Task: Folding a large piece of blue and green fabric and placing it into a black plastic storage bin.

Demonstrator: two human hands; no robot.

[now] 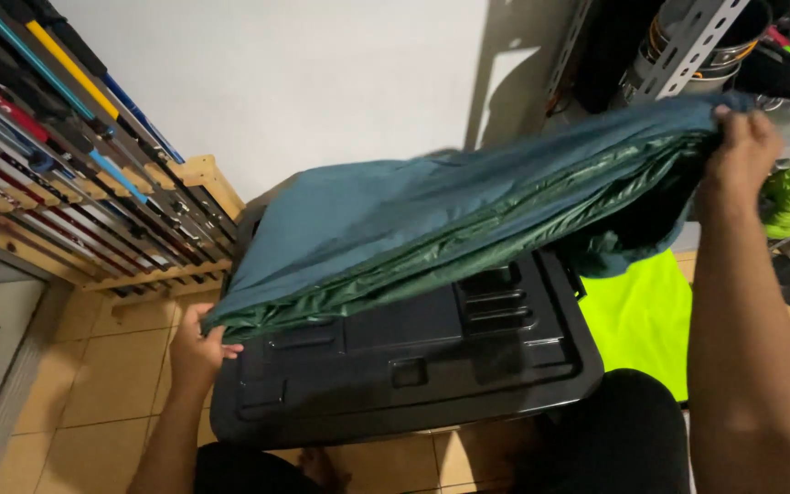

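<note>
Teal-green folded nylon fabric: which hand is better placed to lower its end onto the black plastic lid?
Probably left. The left hand grips the teal-green folded nylon fabric at its lower corner, right beside the black plastic lid. The right hand holds the other end raised high, above the lid's far corner.

Left hand (196, 352) low, forearm rising from bottom edge, fingers curled shut in a pinch grip, right hand (741, 151) raised high, arm near vertical, elbow bent, fingers apparently clenched, thumb hidden, hands well apart
</note>
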